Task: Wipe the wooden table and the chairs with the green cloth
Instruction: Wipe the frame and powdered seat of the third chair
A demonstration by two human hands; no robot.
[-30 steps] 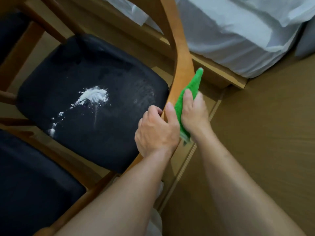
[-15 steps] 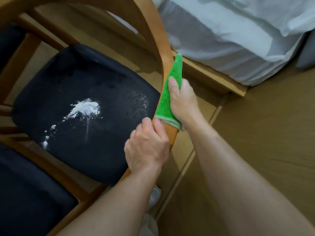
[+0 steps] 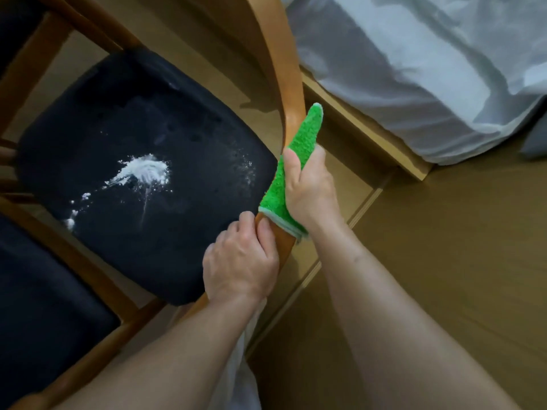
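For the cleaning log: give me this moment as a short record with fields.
left hand: grips the curved wooden backrest of the chair
right hand: presses the green cloth around the backrest, just above the left hand
seat: dark cushion with a patch of white powder, not wiped
second chair: dark seat at lower left
nearby: white bedding at upper right, wooden floor

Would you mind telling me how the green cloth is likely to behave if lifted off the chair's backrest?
Probably floppy: the green cloth wraps round the curved wooden backrest under the right hand. Likely light and grippy rather than slippery, given its fuzzy pile.
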